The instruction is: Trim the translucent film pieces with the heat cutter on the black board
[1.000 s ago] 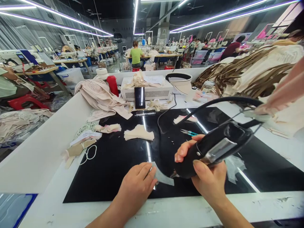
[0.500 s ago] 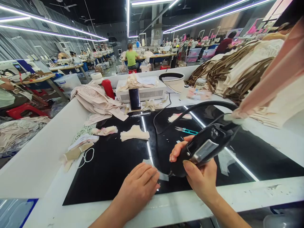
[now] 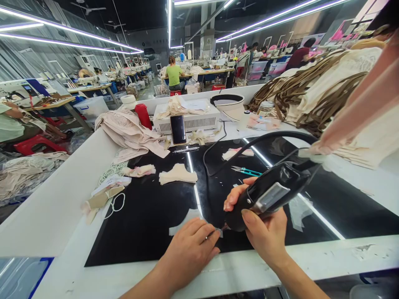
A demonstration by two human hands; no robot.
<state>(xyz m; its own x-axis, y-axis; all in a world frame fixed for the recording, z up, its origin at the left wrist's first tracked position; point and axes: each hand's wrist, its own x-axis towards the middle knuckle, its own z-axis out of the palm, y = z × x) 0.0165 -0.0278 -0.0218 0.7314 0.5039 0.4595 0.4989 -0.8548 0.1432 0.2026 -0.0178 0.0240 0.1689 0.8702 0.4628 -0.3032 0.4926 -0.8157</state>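
My right hand (image 3: 264, 232) is wrapped round a black handheld tool (image 3: 271, 193), its tip pointing down and left at the black board (image 3: 140, 232). My left hand (image 3: 193, 249) rests at the board's front edge, its fingers bent together over a translucent grey piece (image 3: 183, 222). That piece runs out from beneath my fingers toward the tool's tip. Whether my left fingertips pinch it or only press on it is hard to tell. Pink fabric (image 3: 358, 112) hangs down to the tool's upper end, where a black cable joins.
Teal snips (image 3: 246, 170), cream fabric pieces (image 3: 177, 173) and a pen lie on the board. Behind stand a phone (image 3: 178, 129), a white vented box (image 3: 202, 122) and a red cylinder. Fabric heaps flank the board. People sit at sewing tables beyond.
My left hand has shifted slightly right, nearer the tool's tip, and more of the grey piece shows to its left. The tool remains in my right hand.
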